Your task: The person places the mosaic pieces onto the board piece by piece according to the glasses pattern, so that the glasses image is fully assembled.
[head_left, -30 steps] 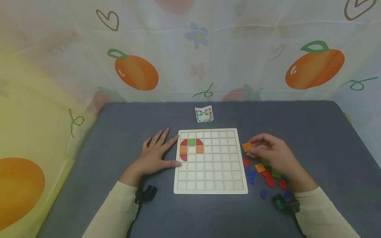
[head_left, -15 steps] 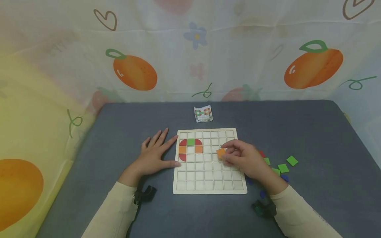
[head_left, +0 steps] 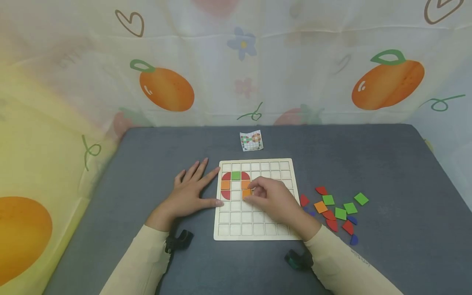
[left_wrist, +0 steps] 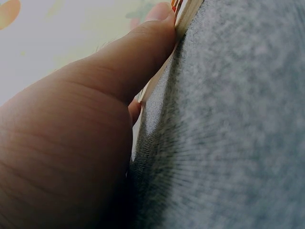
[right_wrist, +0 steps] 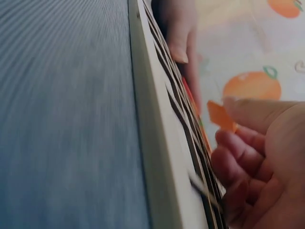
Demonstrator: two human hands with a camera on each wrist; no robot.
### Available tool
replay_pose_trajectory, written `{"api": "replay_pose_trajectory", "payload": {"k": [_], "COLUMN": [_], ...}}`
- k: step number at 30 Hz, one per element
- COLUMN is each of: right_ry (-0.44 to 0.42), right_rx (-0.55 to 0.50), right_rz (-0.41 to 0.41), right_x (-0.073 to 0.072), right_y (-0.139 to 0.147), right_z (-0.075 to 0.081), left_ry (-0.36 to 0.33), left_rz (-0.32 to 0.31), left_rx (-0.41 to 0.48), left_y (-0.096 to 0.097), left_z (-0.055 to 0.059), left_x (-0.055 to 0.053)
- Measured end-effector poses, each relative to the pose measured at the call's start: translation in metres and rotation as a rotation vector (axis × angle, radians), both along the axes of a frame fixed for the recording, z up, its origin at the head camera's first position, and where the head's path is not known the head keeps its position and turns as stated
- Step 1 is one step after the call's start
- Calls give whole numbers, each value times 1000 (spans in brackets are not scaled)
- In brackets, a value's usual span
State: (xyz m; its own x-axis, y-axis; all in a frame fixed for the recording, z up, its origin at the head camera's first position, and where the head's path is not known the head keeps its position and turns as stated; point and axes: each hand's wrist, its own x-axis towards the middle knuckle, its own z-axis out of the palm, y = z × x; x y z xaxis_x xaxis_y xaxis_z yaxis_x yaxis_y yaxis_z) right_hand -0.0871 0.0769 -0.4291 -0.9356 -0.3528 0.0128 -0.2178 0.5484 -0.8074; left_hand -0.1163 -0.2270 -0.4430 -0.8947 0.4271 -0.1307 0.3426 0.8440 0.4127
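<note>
A pale wooden grid board (head_left: 236, 229) lies on the table, holding a green square tile (head_left: 236, 175), red quarter-round tiles (head_left: 226, 195) and orange squares in its upper left cells. My right hand (head_left: 271, 198) pinches an orange square tile (right_wrist: 220, 115) between thumb and fingers. In the head view that tile overlaps the cell just below another orange square; the right wrist view shows it tilted above the board surface. My left hand (head_left: 189, 190) lies with fingers spread at the board's left side, its thumb (left_wrist: 152, 36) and index fingertip on the edge.
Loose green squares (head_left: 350, 208), red pieces (head_left: 332, 225), blue pieces (head_left: 354, 239) and an orange square (head_left: 320, 207) lie scattered right of the board. A small printed pattern card (head_left: 251, 141) is behind it. A fruit-printed cloth (head_left: 206, 53) hangs beyond the table's far edge.
My right hand has carried the orange square tile leftward from beside the loose pieces, across the board to its filled cells. My left hand has stayed in place at the board's edge.
</note>
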Motion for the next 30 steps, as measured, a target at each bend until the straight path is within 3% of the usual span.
{"api": "replay_pose_trajectory", "payload": {"k": [7,16,20,30], "right_ry": [92,120,134,143], "right_rx": [147,240,220,38], "right_rz": [7,10,4,46], "right_x": [1,0,1,4], "right_y": [-24,-35,-36,-29], "right_z": [1,-2,-3,-4], "left_ry": [-8,-9,-4,-7], "left_rz": [8,1,-2,-3], "left_rx": [-3,6,0,5], "left_y": [1,0,-1,0], "left_z": [2,2,1,1], "left_x": [0,0,0,0]}}
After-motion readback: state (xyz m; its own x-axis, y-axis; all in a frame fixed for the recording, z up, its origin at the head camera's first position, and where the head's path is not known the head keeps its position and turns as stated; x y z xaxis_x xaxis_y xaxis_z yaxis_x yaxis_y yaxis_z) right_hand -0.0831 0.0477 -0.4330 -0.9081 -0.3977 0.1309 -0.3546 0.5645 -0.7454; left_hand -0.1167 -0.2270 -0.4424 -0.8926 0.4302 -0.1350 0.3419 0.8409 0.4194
